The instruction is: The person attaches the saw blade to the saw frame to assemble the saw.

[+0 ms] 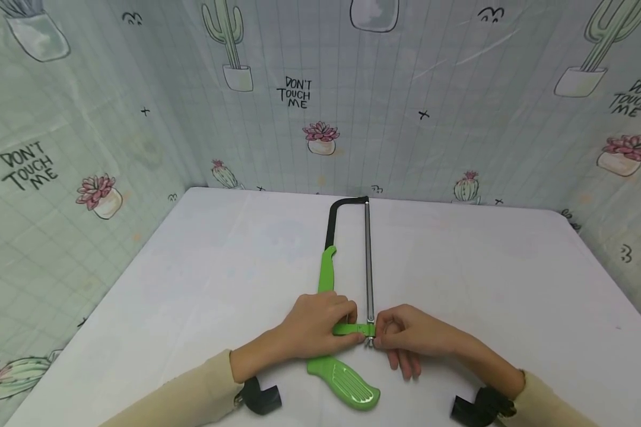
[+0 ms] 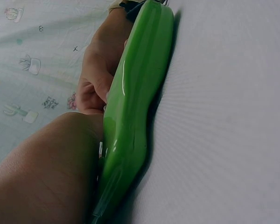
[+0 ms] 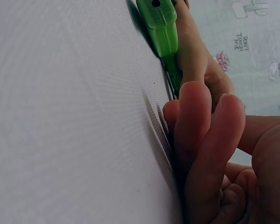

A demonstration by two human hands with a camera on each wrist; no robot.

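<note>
A hacksaw with a green handle [image 1: 347, 382] and a black front frame [image 1: 332, 222] lies flat on the white table [image 1: 235, 261]. Its blade [image 1: 369, 261] runs along the right side, toward the far edge. My left hand [image 1: 320, 323] lies over the green frame and grips its short crossbar [image 1: 352, 329] between thumb and fingers. At the blade's near end, my right hand [image 1: 411, 332] pinches the small metal wing nut [image 1: 370, 342] with thumb and forefinger; its other fingers [image 3: 193, 121] hang loosely below. In the left wrist view the green handle hides part of both hands.
Behind the table and at both sides hangs a pale cloth [image 1: 374, 107] printed with cacti and lettering. Black wrist mounts [image 1: 262, 398] are strapped at both sleeves, close to the table's near side. The saw's front tip reaches the table's far edge.
</note>
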